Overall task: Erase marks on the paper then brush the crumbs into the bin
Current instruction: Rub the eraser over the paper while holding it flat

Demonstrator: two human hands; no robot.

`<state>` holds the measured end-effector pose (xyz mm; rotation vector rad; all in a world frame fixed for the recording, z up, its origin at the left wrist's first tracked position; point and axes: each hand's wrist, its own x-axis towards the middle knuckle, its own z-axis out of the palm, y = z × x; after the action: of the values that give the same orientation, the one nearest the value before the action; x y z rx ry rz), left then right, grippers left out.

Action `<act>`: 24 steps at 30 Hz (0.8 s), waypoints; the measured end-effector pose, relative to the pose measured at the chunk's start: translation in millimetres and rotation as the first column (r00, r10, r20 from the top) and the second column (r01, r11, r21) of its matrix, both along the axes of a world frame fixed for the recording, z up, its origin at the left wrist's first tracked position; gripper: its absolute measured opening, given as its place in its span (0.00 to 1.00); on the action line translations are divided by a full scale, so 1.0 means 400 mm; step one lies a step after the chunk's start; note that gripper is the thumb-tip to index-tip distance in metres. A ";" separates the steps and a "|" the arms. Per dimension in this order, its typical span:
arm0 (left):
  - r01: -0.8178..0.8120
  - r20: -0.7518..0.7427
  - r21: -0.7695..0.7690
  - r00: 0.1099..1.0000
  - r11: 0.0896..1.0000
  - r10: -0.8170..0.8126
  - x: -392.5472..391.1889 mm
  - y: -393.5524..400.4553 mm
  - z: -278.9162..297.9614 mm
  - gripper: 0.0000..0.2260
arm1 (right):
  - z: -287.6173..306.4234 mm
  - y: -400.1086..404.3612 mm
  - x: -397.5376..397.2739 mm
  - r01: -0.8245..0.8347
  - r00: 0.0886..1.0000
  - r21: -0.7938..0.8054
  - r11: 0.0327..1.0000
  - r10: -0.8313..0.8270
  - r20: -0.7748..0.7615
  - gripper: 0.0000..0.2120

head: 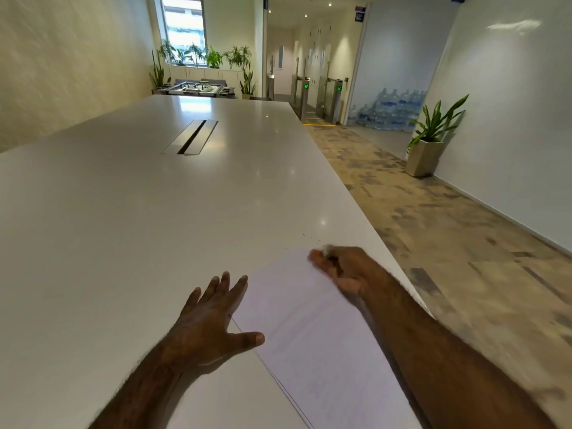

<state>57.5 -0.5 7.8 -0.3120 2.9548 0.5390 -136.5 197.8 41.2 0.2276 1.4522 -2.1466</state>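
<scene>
Both forearms bare, hairy; no sleeves; left hand [213,317], right hand [340,267] ungloved.

Left hand [213,320] flat, fingers spread and straight, thumb out to the side; right hand [339,267] farther forward, blurred, fingers curled inward, both bare forearms reaching in from below.

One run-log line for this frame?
phase: erasing | left hand: flat, fingers spread, holding paper edge on table | right hand: blurred, grips small whitish eraser at paper's far corner | bin: unseen

Potted plant [433,134], stacked water bottles [390,109]
</scene>
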 end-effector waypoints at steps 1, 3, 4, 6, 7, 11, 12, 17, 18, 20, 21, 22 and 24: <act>0.000 -0.004 0.007 1.000 1.000 0.000 0.001 0.002 0.000 0.60 | 0.000 0.008 -0.042 0.120 0.991 0.040 0.992 -0.117 -0.059 0.07; 0.003 -0.004 0.011 1.000 1.000 -0.003 0.001 0.006 -0.001 0.59 | 0.005 0.031 -0.075 0.136 0.987 0.083 0.987 -0.128 -0.097 0.07; 0.003 -0.005 0.008 1.000 1.000 -0.003 0.001 0.005 0.001 0.57 | 0.015 0.040 -0.067 0.035 0.997 0.108 0.994 -0.027 -0.072 0.07; -0.001 0.002 0.003 1.000 1.000 0.001 -0.001 0.005 0.000 0.50 | 0.022 0.061 -0.032 -0.266 0.961 0.215 0.940 0.277 -0.021 0.08; -0.006 0.001 0.006 1.000 1.000 0.006 0.000 0.004 0.000 0.48 | 0.023 0.063 -0.014 -0.386 0.919 0.223 0.895 0.395 0.005 0.08; 0.011 -0.003 0.002 1.000 1.000 -0.011 0.000 -0.002 -0.008 0.53 | 0.002 0.024 -0.028 -0.256 0.967 0.065 0.964 0.256 0.010 0.12; 0.012 -0.008 0.004 1.000 1.000 -0.012 -0.001 -0.003 -0.009 0.55 | 0.003 0.011 -0.049 -0.085 0.993 0.124 0.989 0.095 -0.073 0.12; 0.006 0.006 0.011 1.000 1.000 -0.006 0.001 0.003 -0.007 0.48 | 0.048 -0.008 0.003 -0.129 0.952 0.264 0.956 0.194 -0.237 0.14; 0.010 0.017 0.004 1.000 1.000 -0.010 -0.001 0.001 -0.002 0.48 | 0.050 -0.014 0.028 -0.260 0.932 0.247 0.933 0.310 -0.190 0.13; 0.033 0.034 -0.023 0.999 0.999 -0.032 -0.006 -0.001 0.002 0.51 | 0.038 -0.020 0.053 -0.337 0.919 0.220 0.915 0.371 -0.136 0.10; 0.044 0.033 -0.024 0.999 0.999 -0.043 -0.007 -0.003 0.003 0.54 | 0.023 -0.024 0.038 -0.218 0.940 0.274 0.937 0.277 -0.198 0.10; 0.055 0.030 -0.019 0.998 0.998 -0.055 -0.008 -0.002 0.002 0.58 | 0.008 -0.019 0.015 -0.029 0.941 0.375 0.926 0.152 -0.302 0.10; 0.078 0.023 -0.011 0.997 0.997 -0.077 -0.009 0.001 0.005 0.61 | -0.005 0.012 -0.022 0.359 0.839 0.569 0.740 0.011 -0.544 0.09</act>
<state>53.7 -0.1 10.0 -0.2020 2.9351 0.5056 -145.1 202.4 39.3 0.0262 2.5953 -1.8115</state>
